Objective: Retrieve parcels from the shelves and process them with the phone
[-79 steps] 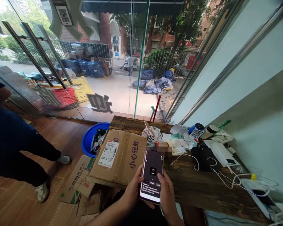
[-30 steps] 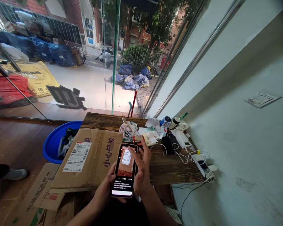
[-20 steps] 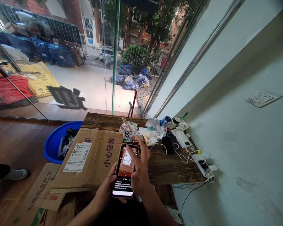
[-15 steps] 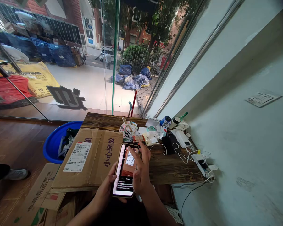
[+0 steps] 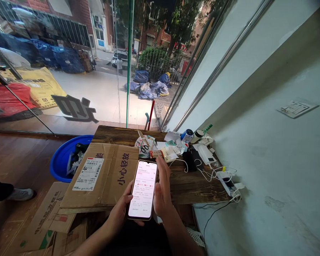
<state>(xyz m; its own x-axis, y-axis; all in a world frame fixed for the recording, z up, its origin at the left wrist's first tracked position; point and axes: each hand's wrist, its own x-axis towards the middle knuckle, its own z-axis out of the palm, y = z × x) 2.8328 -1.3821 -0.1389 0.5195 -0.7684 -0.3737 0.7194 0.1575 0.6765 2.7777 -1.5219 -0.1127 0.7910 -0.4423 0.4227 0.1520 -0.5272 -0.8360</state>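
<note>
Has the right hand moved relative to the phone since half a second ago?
Yes. The right hand has drawn rightward off the screen of the phone; its fingers now lie beside the phone's right edge, while the left hand holds the phone.

Flattened cardboard box [image 5: 104, 174] w/ shipping label lies on wooden table [image 5: 186, 188]; blue basin [image 5: 59, 161] on floor beside it; scissors [image 5: 143, 148], papers, black pouch [image 5: 192, 159] & white cables at table's back

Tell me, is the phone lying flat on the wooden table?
No, the left hand holds the phone up in front of the wooden table, with the right hand beside it.
</note>
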